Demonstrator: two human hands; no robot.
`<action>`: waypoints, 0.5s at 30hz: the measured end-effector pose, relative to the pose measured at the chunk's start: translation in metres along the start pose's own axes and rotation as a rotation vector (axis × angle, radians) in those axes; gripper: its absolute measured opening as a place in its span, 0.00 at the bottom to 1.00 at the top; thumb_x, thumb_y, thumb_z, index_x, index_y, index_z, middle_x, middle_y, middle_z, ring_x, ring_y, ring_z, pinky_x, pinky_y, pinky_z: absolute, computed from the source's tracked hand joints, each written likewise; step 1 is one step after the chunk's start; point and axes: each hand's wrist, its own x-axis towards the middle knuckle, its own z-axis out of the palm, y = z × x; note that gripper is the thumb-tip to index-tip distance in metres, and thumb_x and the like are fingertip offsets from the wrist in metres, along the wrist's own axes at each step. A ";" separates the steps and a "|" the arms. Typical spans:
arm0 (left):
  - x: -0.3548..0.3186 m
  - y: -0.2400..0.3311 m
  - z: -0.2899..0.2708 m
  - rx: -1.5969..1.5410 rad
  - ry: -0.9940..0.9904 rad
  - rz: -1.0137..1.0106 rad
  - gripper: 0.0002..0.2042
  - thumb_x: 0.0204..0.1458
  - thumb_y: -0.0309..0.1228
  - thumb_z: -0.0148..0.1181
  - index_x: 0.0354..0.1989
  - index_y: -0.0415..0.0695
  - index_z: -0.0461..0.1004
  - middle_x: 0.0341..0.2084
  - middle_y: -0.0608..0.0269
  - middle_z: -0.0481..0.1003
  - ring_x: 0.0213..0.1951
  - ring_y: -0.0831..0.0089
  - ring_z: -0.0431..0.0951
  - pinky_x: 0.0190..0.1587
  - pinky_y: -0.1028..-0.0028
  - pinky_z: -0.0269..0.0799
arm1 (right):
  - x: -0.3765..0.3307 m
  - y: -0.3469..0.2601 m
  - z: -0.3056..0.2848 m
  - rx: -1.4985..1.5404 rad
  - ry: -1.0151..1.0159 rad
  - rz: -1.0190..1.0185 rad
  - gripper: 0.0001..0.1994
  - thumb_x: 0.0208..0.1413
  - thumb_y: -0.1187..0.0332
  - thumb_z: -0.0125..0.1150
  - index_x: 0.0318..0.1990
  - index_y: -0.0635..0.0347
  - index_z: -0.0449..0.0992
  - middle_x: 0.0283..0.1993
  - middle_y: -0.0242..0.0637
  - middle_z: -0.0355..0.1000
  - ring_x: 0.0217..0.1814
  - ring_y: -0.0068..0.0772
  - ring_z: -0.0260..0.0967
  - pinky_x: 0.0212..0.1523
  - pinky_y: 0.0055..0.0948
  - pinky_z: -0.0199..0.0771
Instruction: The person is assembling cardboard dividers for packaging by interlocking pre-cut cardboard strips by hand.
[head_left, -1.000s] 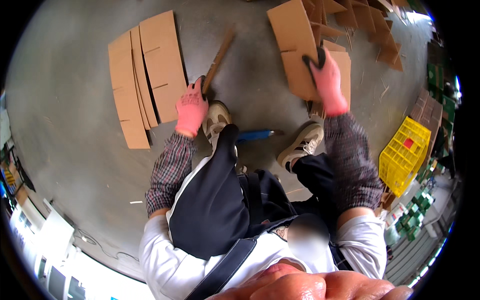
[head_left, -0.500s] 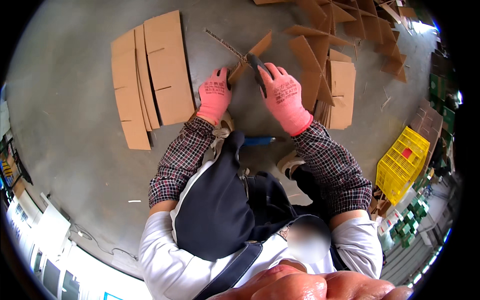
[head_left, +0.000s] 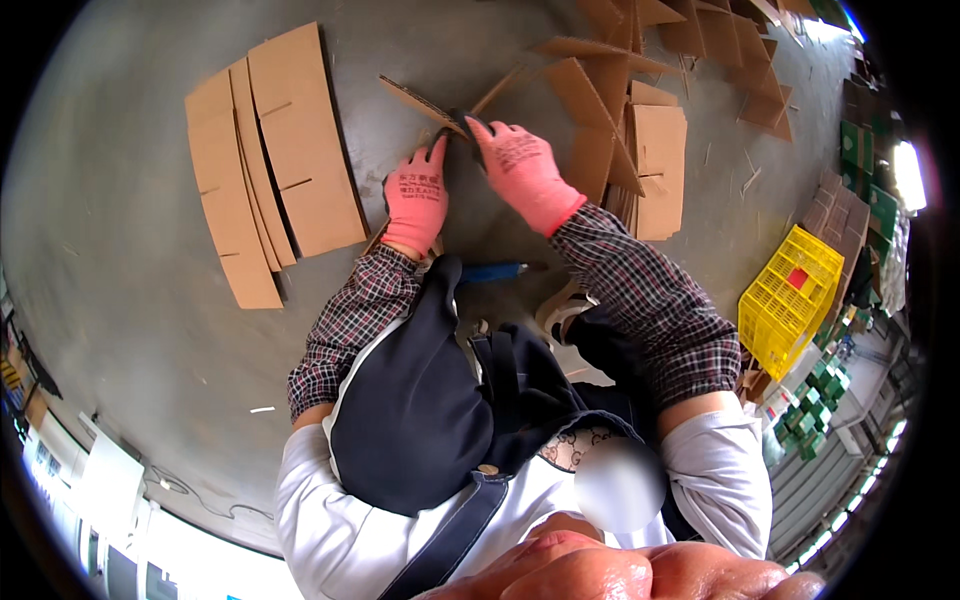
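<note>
Both gloved hands, left hand (head_left: pixel 415 200) and right hand (head_left: pixel 520 170), close together, gripping a folded cardboard sheet (head_left: pixel 430 100) on the floor (head_left: pixel 130 300), flat cardboard stack (head_left: pixel 270 160) left

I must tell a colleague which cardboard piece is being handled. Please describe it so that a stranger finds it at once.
Start at the grey concrete floor, between the fanned flat sheets on the left and the messy cardboard pile on the right. There the left hand and right hand, in pink gloves, meet on a narrow cardboard strip. Unlike its neighbours, it is thin, seen edge-on and partly lifted.
</note>
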 end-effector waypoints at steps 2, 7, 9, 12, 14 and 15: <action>-0.010 0.006 0.006 0.042 0.010 0.052 0.28 0.41 0.24 0.53 0.56 0.52 0.62 0.38 0.61 0.72 0.36 0.62 0.74 0.36 0.67 0.72 | 0.003 -0.001 0.033 -0.059 -0.071 0.015 0.26 0.49 0.70 0.50 0.60 0.56 0.59 0.41 0.40 0.69 0.42 0.38 0.69 0.40 0.34 0.71; -0.004 0.014 0.002 0.048 0.027 0.066 0.25 0.38 0.20 0.51 0.51 0.41 0.64 0.36 0.54 0.72 0.36 0.60 0.73 0.36 0.67 0.71 | -0.004 0.015 0.050 -0.026 0.255 -0.158 0.27 0.48 0.70 0.50 0.58 0.61 0.59 0.37 0.39 0.67 0.37 0.36 0.69 0.35 0.31 0.71; 0.001 0.002 0.010 -0.029 0.118 0.115 0.27 0.39 0.23 0.54 0.54 0.42 0.62 0.39 0.54 0.72 0.38 0.59 0.73 0.39 0.67 0.71 | -0.008 0.019 0.025 0.134 0.160 -0.033 0.31 0.43 0.64 0.60 0.56 0.64 0.60 0.43 0.45 0.66 0.44 0.43 0.67 0.43 0.37 0.69; -0.006 -0.004 -0.004 0.077 -0.013 0.009 0.28 0.40 0.24 0.55 0.56 0.43 0.61 0.43 0.53 0.71 0.40 0.59 0.73 0.41 0.66 0.71 | -0.059 0.066 -0.026 0.252 0.572 0.239 0.33 0.32 0.64 0.71 0.50 0.63 0.66 0.47 0.49 0.65 0.49 0.47 0.64 0.49 0.44 0.65; 0.003 0.008 -0.002 -0.020 0.038 0.066 0.28 0.42 0.26 0.56 0.56 0.43 0.60 0.45 0.54 0.69 0.41 0.58 0.72 0.42 0.65 0.71 | -0.108 0.170 -0.005 0.315 0.791 0.665 0.39 0.30 0.56 0.72 0.52 0.64 0.63 0.49 0.50 0.64 0.54 0.50 0.60 0.52 0.42 0.62; 0.009 0.011 -0.002 -0.056 0.015 0.031 0.29 0.42 0.28 0.58 0.56 0.43 0.59 0.46 0.52 0.68 0.43 0.57 0.71 0.44 0.64 0.69 | -0.121 0.189 0.008 0.231 0.648 0.915 0.42 0.30 0.54 0.73 0.55 0.64 0.61 0.51 0.49 0.63 0.56 0.48 0.59 0.54 0.41 0.62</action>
